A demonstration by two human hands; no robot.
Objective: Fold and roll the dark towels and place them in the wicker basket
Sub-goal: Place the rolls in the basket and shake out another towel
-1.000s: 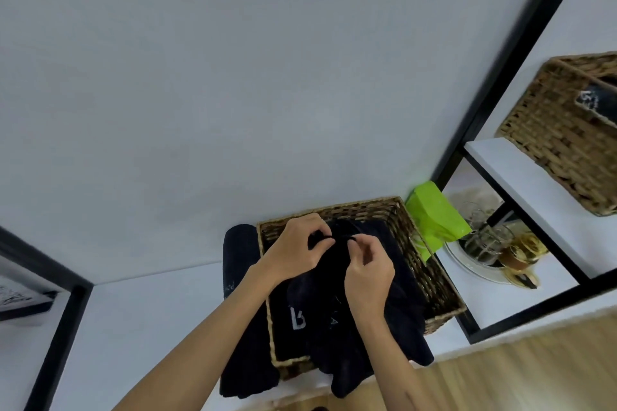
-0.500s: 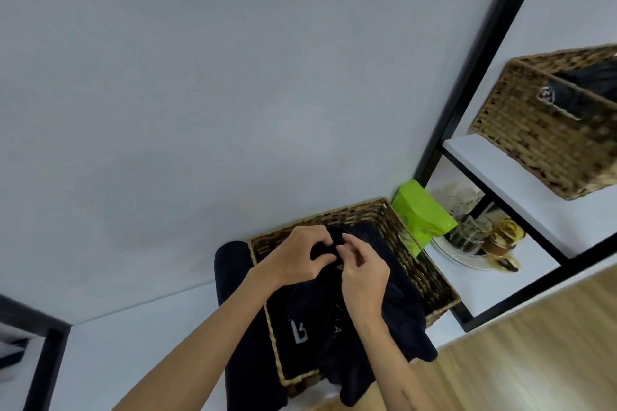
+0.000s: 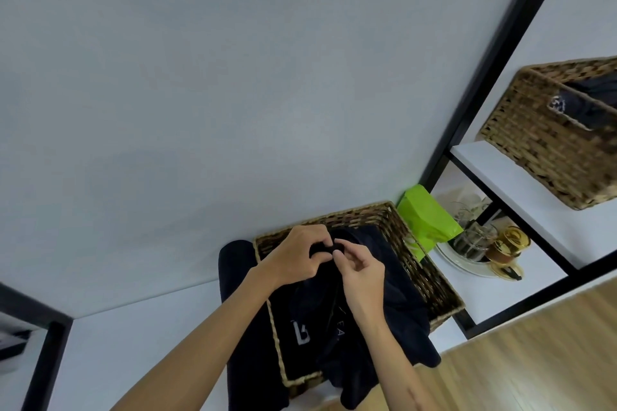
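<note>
A wicker basket [image 3: 430,280] stands on a white shelf against the wall. A dark towel [image 3: 397,307] with pale lettering fills it and spills over the front rim. Above the basket, my left hand [image 3: 293,259] and my right hand [image 3: 362,275] meet at one edge of this towel. Each hand pinches the dark cloth between thumb and fingers. Another dark towel [image 3: 237,277] hangs over the shelf edge just left of the basket.
A green bag [image 3: 425,215] leans right of the basket. Beside it a tray [image 3: 467,269] carries glass jars and gold items. A second wicker basket [image 3: 547,143] with dark cloth sits on a higher shelf at right. Black frame posts bound the shelves; wood floor lies below.
My hands have drawn closer together on the towel edge, fingers now nearly touching. The view has shifted slightly, and the towel and basket stay where they were.
</note>
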